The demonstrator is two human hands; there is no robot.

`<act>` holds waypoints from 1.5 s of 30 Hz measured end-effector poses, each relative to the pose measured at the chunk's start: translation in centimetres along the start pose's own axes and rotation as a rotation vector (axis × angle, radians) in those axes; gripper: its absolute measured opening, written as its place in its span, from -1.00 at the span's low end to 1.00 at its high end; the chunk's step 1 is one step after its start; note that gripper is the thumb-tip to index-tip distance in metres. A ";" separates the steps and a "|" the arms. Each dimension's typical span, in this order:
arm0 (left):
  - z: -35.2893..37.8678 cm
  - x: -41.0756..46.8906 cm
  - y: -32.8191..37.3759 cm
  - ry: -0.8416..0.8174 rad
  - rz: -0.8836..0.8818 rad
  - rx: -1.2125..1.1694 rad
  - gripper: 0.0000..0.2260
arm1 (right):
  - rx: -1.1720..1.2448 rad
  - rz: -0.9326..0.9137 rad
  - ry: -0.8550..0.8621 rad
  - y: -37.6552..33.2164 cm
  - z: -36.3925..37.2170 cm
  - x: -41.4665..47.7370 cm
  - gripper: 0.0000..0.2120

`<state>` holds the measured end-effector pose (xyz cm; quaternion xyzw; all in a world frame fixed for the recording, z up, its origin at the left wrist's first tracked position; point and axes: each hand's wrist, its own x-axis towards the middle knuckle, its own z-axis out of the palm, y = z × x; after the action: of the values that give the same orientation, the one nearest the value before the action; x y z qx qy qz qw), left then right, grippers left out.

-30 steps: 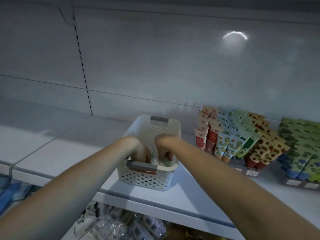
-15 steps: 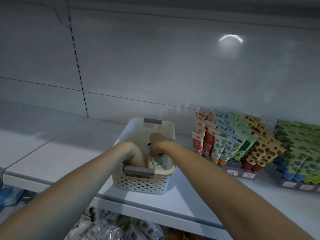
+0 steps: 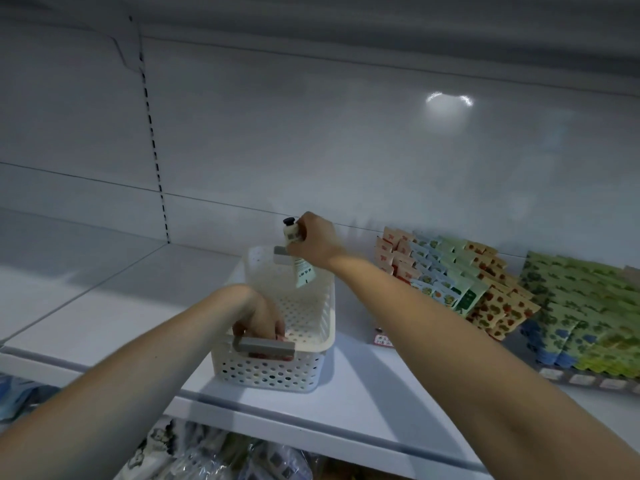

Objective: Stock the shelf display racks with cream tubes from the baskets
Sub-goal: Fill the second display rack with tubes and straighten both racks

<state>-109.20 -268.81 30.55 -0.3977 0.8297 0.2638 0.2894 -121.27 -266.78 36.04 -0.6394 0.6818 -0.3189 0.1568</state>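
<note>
The left hand (image 3: 258, 318) is reaching down inside the basket (image 3: 263, 374), just behind its grey front handle, near the front edge of the shelf (image 3: 104, 306). Its fingers are curling downward, but whether its grip is closing on anything cannot be told. The right hand (image 3: 313, 239) is holding a cream tube (image 3: 302, 271) above the basket's far rim, grip wrapped round the upper body, black cap uppermost. Recommended: carrying it rightward to the display racks (image 3: 450, 282) toward the shelf's right end, turning it to match the seated rows and easing it into a gap without toppling neighbours. Against the frame half a second earlier, the right hand is no longer working beside the left in the basket, having risen clear with the tube.
</note>
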 end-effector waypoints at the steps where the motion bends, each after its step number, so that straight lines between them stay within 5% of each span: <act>1: 0.0 0.0 0.2 -0.009 -0.012 0.070 -0.71 | 0.009 -0.005 -0.002 -0.1 -0.4 -0.2 -0.77; 23: 1.0 1.9 1.7 -0.022 -0.023 0.248 -0.73 | 0.026 -0.025 0.003 3.0 -1.6 -1.5 -0.84; 27: 1.3 2.3 1.0 0.109 0.001 0.249 -0.91 | 0.007 -0.016 -0.010 2.8 -1.5 -1.6 -0.71; 33: 0.5 1.1 0.7 0.439 0.020 0.234 -0.75 | -0.017 0.031 0.002 3.0 -1.7 -2.0 -0.74; 36: 0.2 -0.6 1.0 0.656 0.063 0.040 -0.81 | -0.021 0.026 0.044 2.9 -2.5 -2.5 -0.77; 39: 0.2 -2.4 1.3 0.827 0.132 -0.431 -0.80 | 0.083 0.020 0.155 2.1 -3.8 -3.2 -0.79; 45: 1.9 -7.1 3.3 0.914 0.433 -1.282 -0.82 | 0.578 0.032 0.319 0.6 -7.5 -7.3 -0.57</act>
<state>-107.70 -262.11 34.79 -0.3851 0.6122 0.5492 -0.4188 -125.46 -257.92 39.84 -0.4997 0.5889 -0.5929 0.2280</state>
